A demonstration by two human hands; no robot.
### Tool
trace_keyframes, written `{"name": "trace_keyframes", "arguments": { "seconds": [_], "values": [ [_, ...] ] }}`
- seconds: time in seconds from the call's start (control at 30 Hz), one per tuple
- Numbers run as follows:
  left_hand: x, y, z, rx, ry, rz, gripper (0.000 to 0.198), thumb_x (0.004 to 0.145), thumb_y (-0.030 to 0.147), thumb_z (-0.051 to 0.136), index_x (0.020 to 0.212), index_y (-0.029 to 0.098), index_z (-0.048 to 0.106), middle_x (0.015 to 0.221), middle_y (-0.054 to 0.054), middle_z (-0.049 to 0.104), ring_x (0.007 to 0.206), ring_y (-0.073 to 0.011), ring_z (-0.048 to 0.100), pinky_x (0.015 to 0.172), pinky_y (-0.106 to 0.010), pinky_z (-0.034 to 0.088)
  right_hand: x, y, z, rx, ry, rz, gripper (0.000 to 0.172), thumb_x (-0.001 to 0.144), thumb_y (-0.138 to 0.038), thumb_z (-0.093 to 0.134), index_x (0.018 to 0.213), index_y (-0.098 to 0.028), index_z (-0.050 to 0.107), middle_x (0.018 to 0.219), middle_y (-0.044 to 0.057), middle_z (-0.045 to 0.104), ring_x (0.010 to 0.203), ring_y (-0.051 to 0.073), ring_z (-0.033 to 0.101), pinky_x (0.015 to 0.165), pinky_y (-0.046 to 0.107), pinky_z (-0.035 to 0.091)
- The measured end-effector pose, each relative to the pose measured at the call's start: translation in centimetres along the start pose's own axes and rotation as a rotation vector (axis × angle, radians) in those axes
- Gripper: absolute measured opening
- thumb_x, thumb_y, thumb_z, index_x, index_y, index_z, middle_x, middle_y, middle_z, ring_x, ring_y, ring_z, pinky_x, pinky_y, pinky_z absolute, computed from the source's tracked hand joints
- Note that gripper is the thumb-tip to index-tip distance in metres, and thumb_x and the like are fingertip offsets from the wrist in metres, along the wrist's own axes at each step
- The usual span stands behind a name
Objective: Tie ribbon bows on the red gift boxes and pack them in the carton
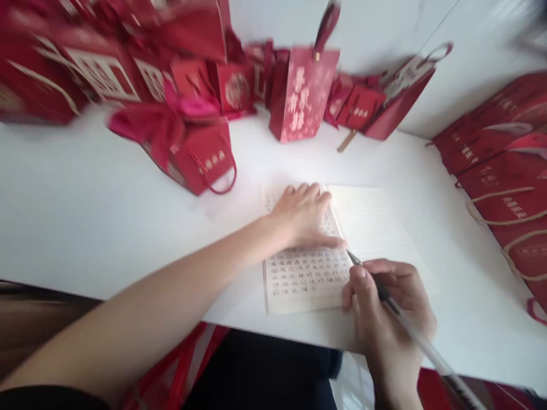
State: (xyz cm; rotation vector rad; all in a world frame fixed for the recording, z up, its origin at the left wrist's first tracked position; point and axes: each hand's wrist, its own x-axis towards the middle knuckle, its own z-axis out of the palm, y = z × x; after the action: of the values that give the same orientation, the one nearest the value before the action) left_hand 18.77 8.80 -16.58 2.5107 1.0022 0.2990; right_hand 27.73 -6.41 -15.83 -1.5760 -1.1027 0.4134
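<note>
Your open notebook of pale cream paper (371, 219) lies flat near the front edge of the smooth white tabletop (128, 228), small dark handwriting in rows on its left page. Spread your left hand (301, 219) across that page just as it rests now, fingers slightly parted and thumb stretched to the fold; press evenly so the sheet cannot creep. The fingers of your right hand (387, 336) are clamped on a slim pen with a clear barrel and black grip (408, 326). Its tip sits just beside your left thumb; whether it touches paper, you cannot tell. Give the tip room there, hold the grip lightly, and match the spacing of the rows. The small red paper gift bag (209, 154) stands safely apart.
</note>
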Motion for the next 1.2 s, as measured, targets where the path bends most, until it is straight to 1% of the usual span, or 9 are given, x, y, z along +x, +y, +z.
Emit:
{"name": "trace_keyframes", "arguments": {
  "seconds": [0.13,0.33,0.53,0.67,0.77,0.83,0.9,1.07,1.2],
  "values": [
    [-0.4,-0.1,-0.1,0.087,0.051,0.024,0.068,0.075,0.065,0.049,0.116,0.010,0.052,0.118,-0.016,0.054,0.109,-0.0315,0.050,0.092,-0.045,0.039,1.5,0.8,-0.7,-0.301,-0.063,-0.187,0.019,0.086,-0.039,0.058,0.091,-0.021,0.058,0.081,0.004,0.063,0.066,0.017,0.063,0.048,0.022,0.046],
    [-0.5,-0.4,-0.8,0.095,0.276,0.109,0.026,0.085,0.030,0.047,0.103,0.016,0.057,0.093,-0.009,0.067,0.091,-0.0246,0.061,0.083,-0.039,0.048,8.7,6.1,-2.4,-0.597,-0.255,-0.733,0.041,0.094,-0.030,0.030,0.130,-0.022,0.045,0.114,0.011,0.061,0.100,0.026,0.062,0.074,0.037,0.056],
    [-2.8,-0.9,-4.1,0.160,1.032,0.343,0.021,0.080,0.014,0.047,0.100,0.020,0.052,0.086,-0.005,0.062,0.085,-0.0189,0.060,0.078,-0.034,0.050,10.4,9.3,-2.0,-0.578,-0.147,-0.356,0.051,0.090,-0.041,0.031,0.135,-0.018,0.037,0.118,0.014,0.058,0.097,0.027,0.064,0.071,0.040,0.058],
    [-7.2,-3.3,-6.8,0.127,1.504,-0.097,0.047,0.075,0.028,0.061,0.117,0.020,0.042,0.114,-0.013,0.054,0.113,-0.0273,0.051,0.096,-0.046,0.040,10.0,9.4,-1.9,-0.493,-0.187,-0.241,0.048,0.087,-0.045,0.032,0.124,-0.019,0.047,0.119,0.014,0.057,0.103,0.027,0.062,0.076,0.039,0.057],
    [-10.1,-5.8,-7.9,-0.072,1.267,-0.617,0.086,0.060,0.039,0.074,0.130,0.018,0.029,0.137,-0.020,0.038,0.133,-0.0362,0.032,0.105,-0.057,0.027,10.3,9.5,-2.0,-0.510,-0.264,-0.222,0.044,0.085,-0.046,0.034,0.116,-0.020,0.053,0.116,0.013,0.058,0.100,0.027,0.063,0.076,0.039,0.057],
    [-11.4,-7.1,-8.3,-0.189,1.041,-0.771,0.093,0.058,0.039,0.076,0.134,0.019,0.026,0.142,-0.020,0.035,0.136,-0.0365,0.027,0.107,-0.058,0.022,10.4,9.7,-1.9,-0.520,-0.262,-0.249,0.041,0.086,-0.045,0.034,0.112,-0.021,0.056,0.117,0.012,0.057,0.099,0.027,0.063,0.074,0.039,0.057],
    [-12.1,-7.8,-8.7,-0.312,0.948,-0.761,0.090,0.059,0.037,0.075,0.134,0.019,0.028,0.143,-0.019,0.035,0.135,-0.0333,0.031,0.110,-0.052,0.022,10.3,9.8,-1.7,-0.519,-0.235,-0.305,0.040,0.088,-0.041,0.031,0.115,-0.023,0.056,0.120,0.012,0.055,0.097,0.026,0.063,0.073,0.039,0.057],
    [-13.1,-5.6,-10.6,-0.905,1.022,-0.585,0.075,0.064,0.039,0.072,0.128,0.020,0.037,0.138,-0.014,0.045,0.125,-0.0274,0.046,0.104,-0.041,0.039,10.4,10.2,-1.2,-0.554,-0.327,-0.538,0.043,0.087,-0.023,0.027,0.102,-0.025,0.068,0.114,0.010,0.058,0.095,0.025,0.064,0.079,0.041,0.055],
    [-14.4,-2.0,-13.6,-1.417,0.745,-0.445,0.058,0.078,0.064,0.044,0.116,0.021,0.051,0.116,-0.011,0.063,0.097,-0.0249,0.064,0.082,-0.041,0.053,10.8,10.5,-1.4,-0.653,-0.344,-0.640,0.045,0.083,-0.014,0.030,0.094,-0.022,0.072,0.113,0.011,0.060,0.090,0.024,0.065,0.074,0.038,0.056]
  ]
}}
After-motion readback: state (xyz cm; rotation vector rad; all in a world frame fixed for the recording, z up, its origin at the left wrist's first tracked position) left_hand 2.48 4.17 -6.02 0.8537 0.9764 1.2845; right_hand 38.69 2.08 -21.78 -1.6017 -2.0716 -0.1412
